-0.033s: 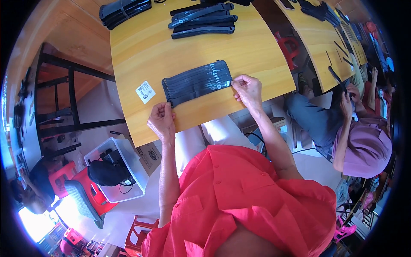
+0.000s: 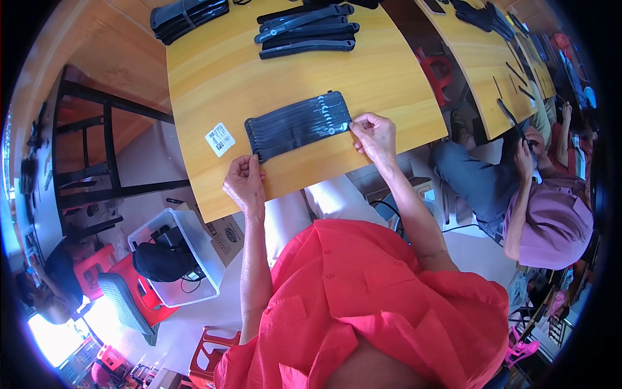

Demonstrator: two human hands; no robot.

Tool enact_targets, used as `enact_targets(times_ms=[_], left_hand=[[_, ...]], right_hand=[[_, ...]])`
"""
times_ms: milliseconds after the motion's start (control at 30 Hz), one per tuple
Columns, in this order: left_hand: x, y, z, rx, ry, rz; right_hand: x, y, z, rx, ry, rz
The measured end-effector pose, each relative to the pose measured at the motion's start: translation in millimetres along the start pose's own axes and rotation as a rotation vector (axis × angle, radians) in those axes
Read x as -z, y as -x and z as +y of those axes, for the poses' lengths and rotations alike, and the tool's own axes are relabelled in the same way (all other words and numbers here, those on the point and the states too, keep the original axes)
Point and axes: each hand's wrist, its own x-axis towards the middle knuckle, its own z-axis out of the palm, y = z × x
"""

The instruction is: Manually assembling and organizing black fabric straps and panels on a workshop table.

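A row of flat black straps (image 2: 291,128), laid side by side and overlapping, lies slightly slanted on the yellow wooden table (image 2: 382,84). Pale printed marks run in a line near their right ends. My left hand (image 2: 245,185) pinches the near left corner of the row with thumb and fingertips. At the near right corner, my right hand (image 2: 374,137) is closed in a pinch on the end of the nearest strap. A white label sheet (image 2: 219,139) with small printed squares lies left of the row.
Farther back sits a loose pile of black straps (image 2: 308,32), with a tied black bundle (image 2: 188,18) at the far left. A clear plastic bin (image 2: 210,272) stands on the floor at left, near red stools. To the right a co-worker (image 2: 551,220) sits at another table (image 2: 476,61).
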Motion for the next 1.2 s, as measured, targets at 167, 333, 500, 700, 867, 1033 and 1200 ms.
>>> enact_targets(times_ms=[167, 333, 500, 700, 867, 1033, 1200], left_hand=[[0.3, 0.5, 4.4, 0.006, -0.055, 0.005], [-1.8, 0.4, 4.2, 0.017, -0.058, 0.009], [-0.5, -0.9, 2.8, -0.009, -0.058, 0.024], [-1.2, -1.4, 1.1, 0.004, -0.048, 0.016], [-0.9, -0.8, 3.3, 0.020, -0.068, 0.019], [-0.6, -1.7, 1.7, 0.021, -0.051, 0.016], [-1.5, -1.2, 3.5, 0.033, -0.048, 0.019]], right_hand=[[-0.2, -0.1, -0.9, -0.013, 0.022, 0.012], [0.8, -0.6, -0.1, -0.032, 0.015, 0.018], [0.0, 0.6, -2.7, -0.038, -0.004, 0.009], [0.5, -0.3, -3.1, -0.056, 0.055, 0.008], [0.0, -0.1, -3.9, -0.056, 0.068, 0.006], [-1.4, 1.4, -6.9, -0.034, 0.042, 0.030], [-1.1, 0.6, -4.7, -0.030, 0.035, 0.032]])
